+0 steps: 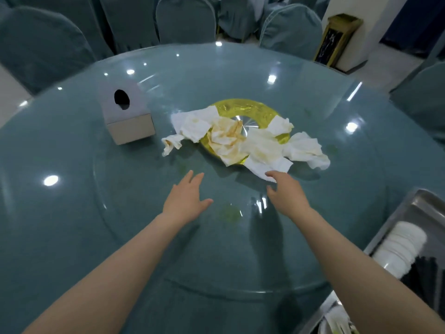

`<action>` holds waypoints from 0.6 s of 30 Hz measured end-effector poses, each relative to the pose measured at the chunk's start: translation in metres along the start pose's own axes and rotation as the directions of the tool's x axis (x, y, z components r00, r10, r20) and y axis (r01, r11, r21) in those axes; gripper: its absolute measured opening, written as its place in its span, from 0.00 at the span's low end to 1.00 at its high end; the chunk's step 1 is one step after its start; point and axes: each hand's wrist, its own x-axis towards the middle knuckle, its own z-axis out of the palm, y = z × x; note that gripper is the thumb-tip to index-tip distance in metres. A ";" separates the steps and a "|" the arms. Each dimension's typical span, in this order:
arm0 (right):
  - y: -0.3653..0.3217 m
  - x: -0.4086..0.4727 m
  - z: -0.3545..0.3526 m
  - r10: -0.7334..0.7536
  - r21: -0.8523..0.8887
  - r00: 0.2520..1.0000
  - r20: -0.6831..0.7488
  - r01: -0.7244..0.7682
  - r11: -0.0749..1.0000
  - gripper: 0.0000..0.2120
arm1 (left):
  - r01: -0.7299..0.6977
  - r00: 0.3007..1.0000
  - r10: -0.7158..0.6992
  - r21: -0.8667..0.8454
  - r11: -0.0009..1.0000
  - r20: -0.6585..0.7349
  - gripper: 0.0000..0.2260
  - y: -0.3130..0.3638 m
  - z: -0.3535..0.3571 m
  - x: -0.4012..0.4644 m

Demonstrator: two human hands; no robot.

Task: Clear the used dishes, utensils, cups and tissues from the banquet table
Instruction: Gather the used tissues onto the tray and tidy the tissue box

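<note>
Several crumpled, stained white tissues [245, 141] lie in a heap over the yellow ring [243, 106] at the middle of the round glass turntable [134, 213]. One small tissue [171, 143] lies apart at the heap's left. My left hand [186, 198] hovers open, fingers straight, a little short of the heap. My right hand [285, 192] reaches to the nearest tissue [269, 166], its fingertips at that tissue's near edge, fingers relaxed.
A grey tissue box [127, 114] stands left of the heap. A steel cart tray [409, 213] at the right holds a stack of white dishes [397, 249] and dark chopsticks [426, 273]. Covered chairs [185, 18] ring the table's far side.
</note>
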 end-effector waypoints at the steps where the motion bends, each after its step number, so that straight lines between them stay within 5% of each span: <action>1: 0.000 0.016 0.000 -0.012 0.021 1.000 -0.002 0.012 1.000 0.23 | -0.007 1.000 0.007 -0.003 1.000 -0.012 0.35 0.004 -0.001 0.012; 4: 0.005 0.061 0.007 -0.044 -0.003 0.997 0.066 0.044 0.999 0.28 | -0.016 1.000 0.016 0.009 1.000 -0.014 0.35 0.012 -0.003 0.045; 9: 0.013 0.098 0.022 -0.086 -0.357 0.993 0.077 0.108 0.928 0.24 | -0.061 0.998 0.061 0.030 0.998 -0.017 0.35 0.022 0.001 0.086; 13: 0.008 0.079 0.024 -0.268 -0.028 0.962 0.046 0.270 0.963 0.13 | -0.096 0.995 0.097 0.053 0.994 -0.009 0.37 0.029 0.000 0.121; 18: 0.035 0.071 -0.013 -0.189 0.064 0.945 -0.267 0.213 0.975 0.09 | -0.160 0.984 0.166 0.103 0.982 -0.061 0.42 0.047 -0.005 0.171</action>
